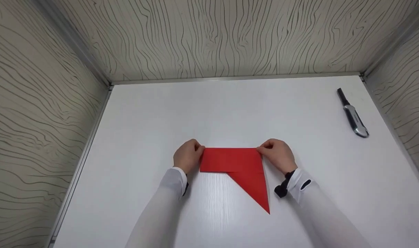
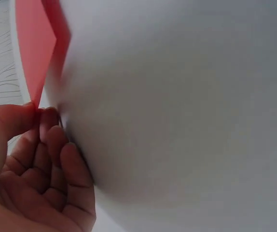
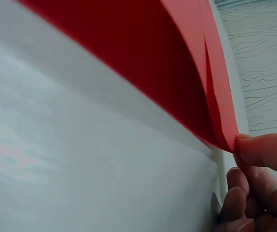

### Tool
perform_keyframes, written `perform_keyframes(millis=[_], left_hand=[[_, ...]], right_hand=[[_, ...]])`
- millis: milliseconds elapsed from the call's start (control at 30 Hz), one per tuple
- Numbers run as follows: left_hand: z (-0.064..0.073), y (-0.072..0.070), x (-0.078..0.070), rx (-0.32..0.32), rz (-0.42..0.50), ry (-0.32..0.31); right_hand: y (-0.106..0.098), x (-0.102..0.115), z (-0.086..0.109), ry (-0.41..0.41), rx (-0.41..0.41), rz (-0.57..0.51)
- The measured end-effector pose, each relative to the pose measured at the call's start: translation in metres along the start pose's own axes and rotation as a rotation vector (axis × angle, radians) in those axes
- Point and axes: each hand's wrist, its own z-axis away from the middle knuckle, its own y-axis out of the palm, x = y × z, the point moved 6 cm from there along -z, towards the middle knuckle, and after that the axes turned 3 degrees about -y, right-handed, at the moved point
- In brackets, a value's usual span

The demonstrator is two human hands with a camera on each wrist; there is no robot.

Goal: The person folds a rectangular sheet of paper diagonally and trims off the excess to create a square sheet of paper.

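A folded sheet of red paper is stretched between both hands over the white table; it forms a band along the top with a pointed flap hanging toward the near right. My left hand pinches its upper left corner between thumb and fingertips. At the upper right corner, my right hand pinches the paper the same way. In the left wrist view the paper narrows down to the thumb of the left hand. Layers of the paper stand apart in the right wrist view, meeting at the right hand.
A utility-knife-shaped tool with a black and grey handle lies at the far right of the white table. Wood-grain panels wall the back and both sides. A black strap hangs at the right wrist.
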Motion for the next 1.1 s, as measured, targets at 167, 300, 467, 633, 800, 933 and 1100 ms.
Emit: perform_keyframes(millis=[167, 300, 467, 633, 800, 933, 1100], left_hand=[[0.001, 0.003, -0.001, -0.014, -0.035, 0.013], [0.0, 0.004, -0.002, -0.022, -0.067, 0.016], [0.001, 0.004, -0.004, -0.033, -0.09, 0.03], [0.001, 0.003, -0.005, -0.062, -0.097, 0.049], [0.001, 0.004, -0.01, -0.118, -0.133, 0.091], [0.006, 0.009, -0.024, -0.178, -0.26, 0.214], [0.038, 0.032, -0.056, -0.109, -0.456, 0.404]], right_hand=[[0.002, 0.001, 0.0, -0.009, -0.012, 0.044], [0.003, 0.002, 0.0, -0.013, -0.017, 0.07], [0.004, 0.003, 0.001, -0.026, -0.023, 0.093], [0.004, 0.004, -0.001, -0.059, -0.037, 0.119], [0.005, 0.005, -0.002, -0.07, -0.032, 0.126], [0.005, 0.005, -0.002, -0.067, -0.024, 0.126], [0.004, 0.006, 0.001, -0.069, -0.02, 0.13]])
